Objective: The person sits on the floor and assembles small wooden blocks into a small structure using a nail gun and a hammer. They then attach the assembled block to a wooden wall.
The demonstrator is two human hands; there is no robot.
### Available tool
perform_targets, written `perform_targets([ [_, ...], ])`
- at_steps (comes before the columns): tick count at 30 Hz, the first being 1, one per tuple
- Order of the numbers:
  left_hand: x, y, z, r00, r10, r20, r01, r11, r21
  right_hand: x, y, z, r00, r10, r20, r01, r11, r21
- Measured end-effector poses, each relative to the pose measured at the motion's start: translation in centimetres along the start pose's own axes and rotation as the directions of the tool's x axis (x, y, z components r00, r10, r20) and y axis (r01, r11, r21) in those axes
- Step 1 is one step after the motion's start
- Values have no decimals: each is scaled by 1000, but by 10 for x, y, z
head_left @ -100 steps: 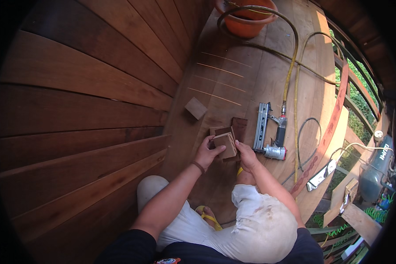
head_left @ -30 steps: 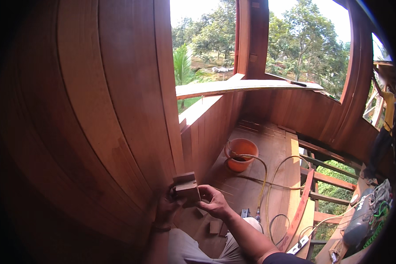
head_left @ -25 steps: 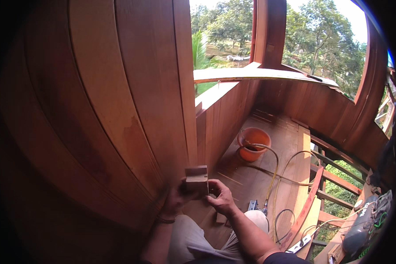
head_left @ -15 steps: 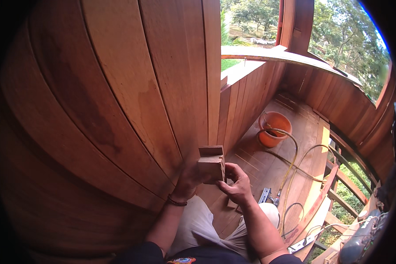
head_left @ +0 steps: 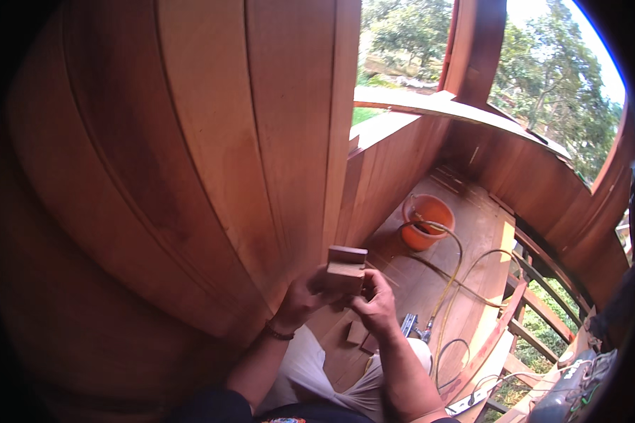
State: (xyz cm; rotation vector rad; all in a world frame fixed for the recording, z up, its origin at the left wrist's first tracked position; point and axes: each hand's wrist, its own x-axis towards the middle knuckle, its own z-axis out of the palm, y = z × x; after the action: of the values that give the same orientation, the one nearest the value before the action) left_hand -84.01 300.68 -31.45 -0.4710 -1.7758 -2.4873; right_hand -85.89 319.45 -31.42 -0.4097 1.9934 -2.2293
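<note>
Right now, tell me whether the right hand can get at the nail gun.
Probably yes, once freed: part of the nail gun shows uncovered beyond the right knee, but the right hand is holding the wood pieces.

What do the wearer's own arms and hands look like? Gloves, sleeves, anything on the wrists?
No gloves: left hand and right hand are both bare. A thin dark bracelet circles the left wrist; nothing visible on the right wrist. Forearms uncovered, with a dark sleeve on the left upper arm. The right sleeve barely shows at the lower edge.
</note>
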Motion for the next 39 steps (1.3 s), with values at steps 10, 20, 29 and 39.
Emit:
perform_targets([
  [10, -9, -18, 7, 979, 69, -190, -85, 993, -78, -4, -6, 7, 992, -108, -67, 99, 986, -136],
  [20, -21, -17, 9, 965, 66, -255, -79, 996, -41, -11, -15, 11, 993, -104, -55, 92, 976, -199],
  [29, -24, -16, 12, 945, 101, -312, -123, 991, -52, -13, -14, 12, 995, -84, -50, 70, 968, -241],
  [39, -32, -12, 2, 939, 57, -339, -56, 998, 13, -8, 0, 15, 997, -71, -33, 57, 947, -315],
])
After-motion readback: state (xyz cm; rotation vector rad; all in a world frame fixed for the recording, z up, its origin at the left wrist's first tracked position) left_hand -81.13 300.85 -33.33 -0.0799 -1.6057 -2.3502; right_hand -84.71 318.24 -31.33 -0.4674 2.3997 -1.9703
